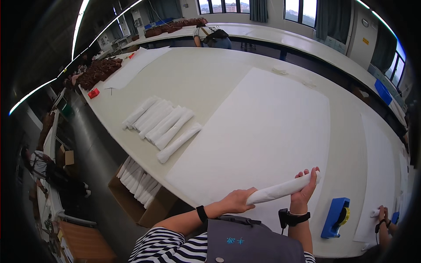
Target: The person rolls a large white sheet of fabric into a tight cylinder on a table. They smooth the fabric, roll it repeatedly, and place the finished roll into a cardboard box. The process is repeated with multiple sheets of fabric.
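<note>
A white wrapped roll (283, 191) is held slantwise above a large white sheet (273, 125). Around its left end my left hand (238, 200) is closed. My right hand (306, 187) grips the other end, its fingers curled over the tip. Several similar white rolls (161, 120) lie side by side on the table, and a single one (179, 143) rests apart, touching the sheet's left edge. To the right of my right hand stands a blue tape dispenser (333, 218) with yellowish tape.
An open cardboard box (131, 207) of white rolls stands below the table's left edge. Brown material (100, 72) and a red object (93, 93) lie at the far left. A co-worker's hands (383, 215) hold a roll at the right. Other people are by the far table and in the left aisle.
</note>
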